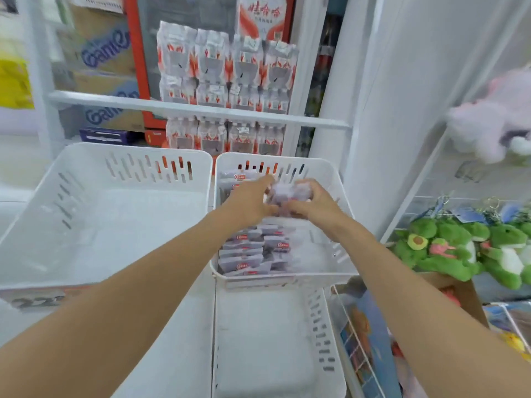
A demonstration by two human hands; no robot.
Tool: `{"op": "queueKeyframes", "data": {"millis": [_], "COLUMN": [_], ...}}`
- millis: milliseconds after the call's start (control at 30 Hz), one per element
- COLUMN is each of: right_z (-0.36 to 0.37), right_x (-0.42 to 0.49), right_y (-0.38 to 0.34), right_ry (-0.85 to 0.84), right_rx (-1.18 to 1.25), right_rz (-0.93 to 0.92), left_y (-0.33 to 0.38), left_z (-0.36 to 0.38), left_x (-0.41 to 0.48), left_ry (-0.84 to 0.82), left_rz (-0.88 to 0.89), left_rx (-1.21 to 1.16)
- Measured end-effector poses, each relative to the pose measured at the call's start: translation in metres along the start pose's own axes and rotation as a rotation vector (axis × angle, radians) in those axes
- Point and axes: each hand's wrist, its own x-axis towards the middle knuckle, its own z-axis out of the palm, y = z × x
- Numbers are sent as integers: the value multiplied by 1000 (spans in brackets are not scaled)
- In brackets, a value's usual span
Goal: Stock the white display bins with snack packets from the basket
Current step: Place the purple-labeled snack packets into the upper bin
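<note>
Two hands meet over the far-right white bin (313,254): L hand (251,203) and R hand (314,206) both curl fingers round one bunch of snack pkts (283,195) (blurred, count unclear), held just above the stacked pkts (253,248) lying in its left side; second white bin (123,225) sits beside it, at left.

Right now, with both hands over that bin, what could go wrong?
1. The bundle of packets, held between the left hand and right hand, could slip and scatter.
2. Set down carelessly, it might topple the stacked packets lying in the white bin.
</note>
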Motion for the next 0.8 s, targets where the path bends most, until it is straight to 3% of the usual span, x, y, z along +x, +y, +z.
{"op": "queueKeyframes", "data": {"millis": [100, 267, 533, 700, 800], "right_z": [11, 22, 28, 29, 31], "right_x": [7, 9, 11, 8, -2], "right_y": [19, 25, 25, 24, 21], "right_ry": [-186, -186, -202, -181, -52], "right_rx": [-136, -176, -203, -221, -311], "right_rz": [115, 33, 45, 35, -56], "left_y": [-19, -25, -48, -49, -41], "left_z": [-2, -24, -15, -13, -18], "left_x": [-3, -30, -54, -55, -62], "left_ry": [-188, 50, 278, 317, 301], "left_rz": [-7, 101, 127, 66, 18], "left_rx": [248, 541, 147, 91, 78]}}
